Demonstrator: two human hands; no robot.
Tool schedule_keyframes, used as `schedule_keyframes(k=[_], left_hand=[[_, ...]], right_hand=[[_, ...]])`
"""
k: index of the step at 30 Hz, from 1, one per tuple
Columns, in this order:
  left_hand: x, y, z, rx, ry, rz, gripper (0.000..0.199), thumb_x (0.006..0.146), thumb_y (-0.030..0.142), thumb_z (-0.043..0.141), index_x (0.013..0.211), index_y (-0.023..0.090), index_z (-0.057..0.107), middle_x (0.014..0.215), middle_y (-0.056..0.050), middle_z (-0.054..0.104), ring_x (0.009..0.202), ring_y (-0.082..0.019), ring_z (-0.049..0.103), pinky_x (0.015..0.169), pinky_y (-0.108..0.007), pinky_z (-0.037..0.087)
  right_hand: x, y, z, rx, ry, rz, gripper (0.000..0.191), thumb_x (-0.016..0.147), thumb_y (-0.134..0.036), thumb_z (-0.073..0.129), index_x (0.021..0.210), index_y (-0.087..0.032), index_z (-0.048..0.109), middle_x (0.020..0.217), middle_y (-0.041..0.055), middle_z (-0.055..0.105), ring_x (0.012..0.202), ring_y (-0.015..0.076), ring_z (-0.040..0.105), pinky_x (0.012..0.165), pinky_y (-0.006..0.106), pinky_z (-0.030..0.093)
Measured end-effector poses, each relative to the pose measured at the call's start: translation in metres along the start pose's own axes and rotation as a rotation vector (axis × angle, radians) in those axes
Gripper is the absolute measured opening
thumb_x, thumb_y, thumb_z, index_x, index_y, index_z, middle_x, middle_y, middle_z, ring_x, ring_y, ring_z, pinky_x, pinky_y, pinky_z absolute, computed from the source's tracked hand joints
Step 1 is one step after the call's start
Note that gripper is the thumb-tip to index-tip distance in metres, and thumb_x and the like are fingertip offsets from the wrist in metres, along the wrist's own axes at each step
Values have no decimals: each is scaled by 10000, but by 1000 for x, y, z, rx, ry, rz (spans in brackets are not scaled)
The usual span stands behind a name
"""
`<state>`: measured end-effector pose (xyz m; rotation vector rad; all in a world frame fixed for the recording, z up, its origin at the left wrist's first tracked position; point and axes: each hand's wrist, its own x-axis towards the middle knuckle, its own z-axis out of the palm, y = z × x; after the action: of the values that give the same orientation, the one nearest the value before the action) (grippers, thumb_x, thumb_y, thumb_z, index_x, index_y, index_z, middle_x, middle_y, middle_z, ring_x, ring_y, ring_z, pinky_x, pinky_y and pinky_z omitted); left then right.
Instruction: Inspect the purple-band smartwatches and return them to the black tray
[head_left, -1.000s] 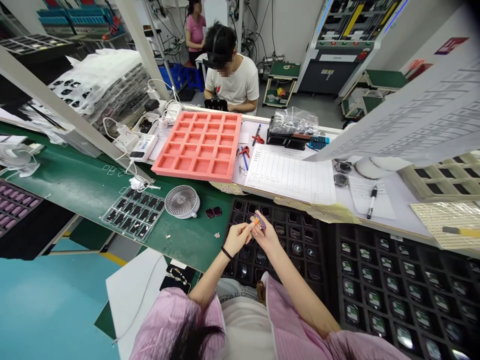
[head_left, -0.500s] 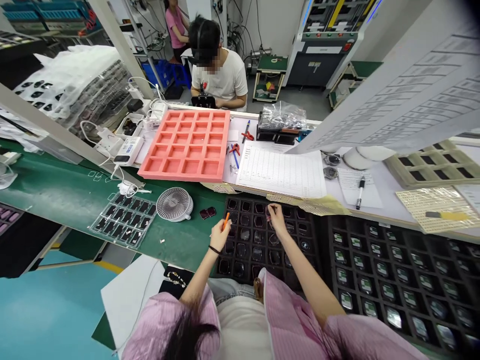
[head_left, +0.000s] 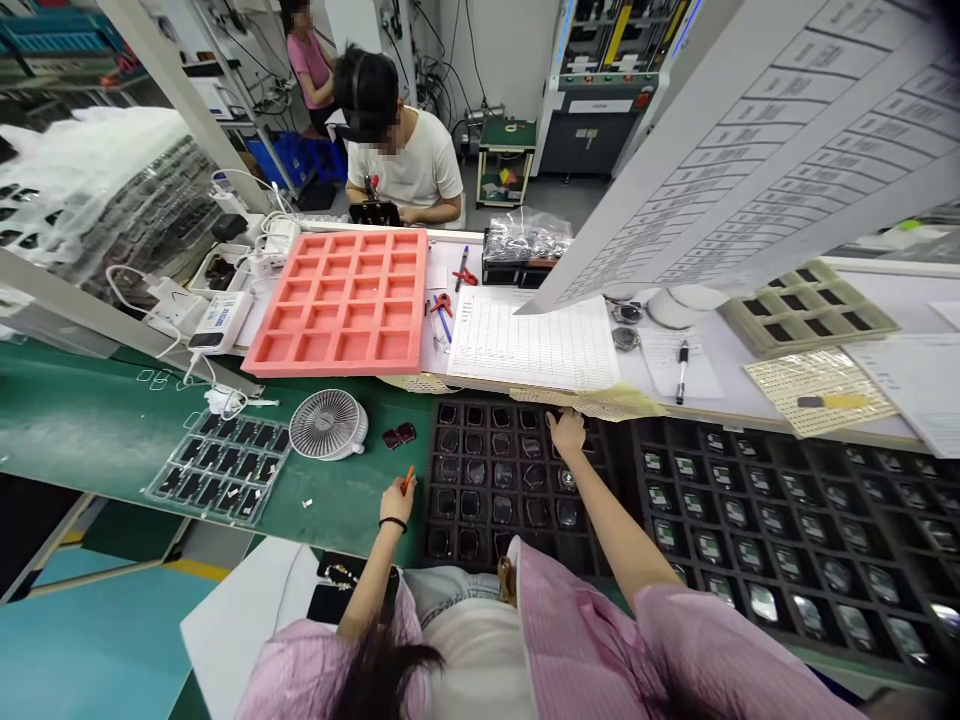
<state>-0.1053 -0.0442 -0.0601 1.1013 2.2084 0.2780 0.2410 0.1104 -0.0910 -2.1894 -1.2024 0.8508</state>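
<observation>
My left hand is closed around a slim orange tool, whose exact kind I cannot make out. It is over the green bench, just left of a black compartment tray. Small dark, glassy square pieces lie in that tray's compartments. At the tray's far row, my right hand reaches down with bent fingers close together; whatever they pinch is hidden. Two dark reddish square pieces lie on the bench beyond my left hand.
A small white fan and a clear tray of black parts are on the left. A pink foam tray and paper form lie on the shelf. Another black tray is on the right. A hanging sheet juts in; a person sits opposite.
My left hand has moved left and nearer to me, off the black tray, with the orange tool. My right hand has shifted slightly right along the far row. The view has turned a little.
</observation>
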Motion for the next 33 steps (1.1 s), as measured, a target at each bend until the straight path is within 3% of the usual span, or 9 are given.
schedule_keyframes(k=[4, 8, 12, 15, 19, 24, 33], left_hand=[[-3, 12, -5, -17, 12, 31, 217, 905, 330, 491, 941, 143, 595, 678, -89, 653, 724, -270, 655, 590, -263, 356], [-14, 42, -7, -113, -20, 168, 232, 938, 295, 412, 976, 162, 597, 669, -36, 636, 661, -199, 630, 602, -244, 382], [-36, 84, -5, -291, -113, 361, 265, 939, 323, 392, 943, 183, 617, 607, 28, 565, 568, -115, 546, 605, -208, 400], [-55, 116, -5, -598, -269, 555, 366, 918, 450, 404, 925, 152, 617, 546, 57, 454, 497, -88, 436, 540, -198, 358], [-71, 146, -12, -752, -343, 557, 488, 863, 596, 442, 787, 140, 599, 495, 74, 380, 447, -66, 328, 467, -199, 270], [-80, 156, -25, -731, -408, 535, 545, 838, 653, 431, 688, 148, 571, 466, 69, 382, 427, -59, 313, 438, -202, 237], [-84, 154, -31, -698, -427, 511, 588, 805, 693, 437, 675, 140, 588, 444, 71, 379, 416, -56, 301, 421, -202, 220]], right_hand=[[3, -2, -10, 54, 3, 23, 326, 893, -370, 607, 1133, -149, 598, 1253, 114, 567, 1156, 267, 533, 980, 494, 418], [-7, -16, -18, 241, -51, -34, 280, 811, -382, 666, 932, -132, 627, 1061, 149, 649, 1070, 293, 574, 899, 447, 453], [-48, -38, -18, 528, -208, -122, 326, 719, -438, 692, 910, -193, 594, 870, 84, 664, 824, 247, 622, 676, 356, 496], [-91, -60, -15, 775, -414, -141, 362, 723, -479, 665, 962, -218, 590, 706, -5, 616, 574, 165, 575, 525, 296, 468], [-134, -93, -17, 1049, -589, -110, 268, 767, -445, 659, 916, -238, 578, 602, -63, 536, 429, 97, 478, 418, 230, 398], [-153, -119, -23, 1234, -709, -53, 244, 784, -407, 691, 773, -221, 533, 551, -94, 494, 305, 33, 317, 332, 186, 334], [-159, -125, -26, 1332, -768, 8, 310, 765, -401, 712, 695, -213, 475, 526, -107, 472, 289, 22, 298, 295, 161, 294]])
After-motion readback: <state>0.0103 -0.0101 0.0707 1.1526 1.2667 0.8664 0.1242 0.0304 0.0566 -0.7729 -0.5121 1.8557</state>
